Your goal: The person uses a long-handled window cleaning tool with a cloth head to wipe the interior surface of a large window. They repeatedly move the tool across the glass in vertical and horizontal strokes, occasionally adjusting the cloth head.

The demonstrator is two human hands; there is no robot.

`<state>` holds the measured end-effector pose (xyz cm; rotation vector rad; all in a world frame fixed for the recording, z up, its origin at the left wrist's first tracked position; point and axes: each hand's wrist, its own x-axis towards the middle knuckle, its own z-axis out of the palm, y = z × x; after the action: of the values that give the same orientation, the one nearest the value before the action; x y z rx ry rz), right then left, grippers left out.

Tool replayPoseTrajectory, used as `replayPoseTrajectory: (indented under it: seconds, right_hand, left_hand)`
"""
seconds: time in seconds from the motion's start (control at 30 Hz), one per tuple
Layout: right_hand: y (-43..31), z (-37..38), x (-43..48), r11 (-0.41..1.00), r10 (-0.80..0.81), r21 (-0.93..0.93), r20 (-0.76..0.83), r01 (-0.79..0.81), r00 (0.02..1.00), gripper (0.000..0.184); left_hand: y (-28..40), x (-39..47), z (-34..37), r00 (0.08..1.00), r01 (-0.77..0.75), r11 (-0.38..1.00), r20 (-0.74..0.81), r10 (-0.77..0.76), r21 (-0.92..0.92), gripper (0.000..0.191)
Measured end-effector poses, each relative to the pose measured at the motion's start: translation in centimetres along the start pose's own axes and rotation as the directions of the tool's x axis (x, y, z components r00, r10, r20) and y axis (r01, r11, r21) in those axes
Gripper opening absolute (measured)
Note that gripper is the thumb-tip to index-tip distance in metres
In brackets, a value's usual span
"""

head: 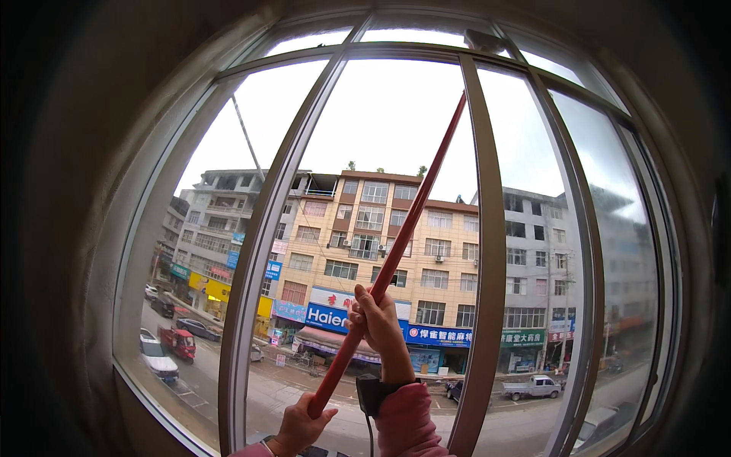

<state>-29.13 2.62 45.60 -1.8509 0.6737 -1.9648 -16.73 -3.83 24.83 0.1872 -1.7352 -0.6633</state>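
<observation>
A long red pole (408,228) slants up and to the right in front of me, across the middle opening of a metal-framed window. My left hand (300,423) is wrapped around its lower end, low in the view. Higher on the shaft, my right hand (377,323) grips the pole with the thumb pointing up. The pole's far end meets the edge of a window upright (485,245) near the top bar and is lost from sight there. Just above, a dark flat object (484,41) shows at the upper pane; whether it is joined to the pole is unclear.
Window uprights (268,228) flank the pole, and a crossbar (405,52) runs above it. A black device (370,394) with a cable sits at my right wrist. Outside lie a street with a white pickup (531,387), a red three-wheeler (178,344) and shopfront buildings (320,240).
</observation>
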Motion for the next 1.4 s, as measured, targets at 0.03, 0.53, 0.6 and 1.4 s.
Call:
replayPoseTrajectory:
  seconds: [0.03,0.53,0.6,1.4]
  right_hand:
    - [-0.8,-0.9,1.3,1.0,-0.008,-0.019,0.014,0.008,1.0,0.019]
    - [-11.1,-3.1,8.4,0.706,-0.46,-0.67,-0.188,0.229,0.868,0.029]
    - [-10.5,-3.1,8.0,0.676,-0.483,-0.698,-0.176,0.237,0.858,0.03]
    - [0.9,3.0,3.8,0.767,-0.201,-0.622,0.0,0.157,0.98,0.033]
  left_hand:
    - [0.1,1.4,0.6,1.0,-0.023,1.0,0.017,0.023,-0.021,0.037]
    - [8.3,10.9,5.2,0.854,0.183,0.665,0.452,0.257,-0.724,0.015]
    - [7.6,10.5,5.0,0.848,0.2,0.683,0.473,0.239,-0.703,0.013]
    - [1.6,0.4,1.9,0.959,0.241,0.688,0.277,-0.061,-0.684,0.016]
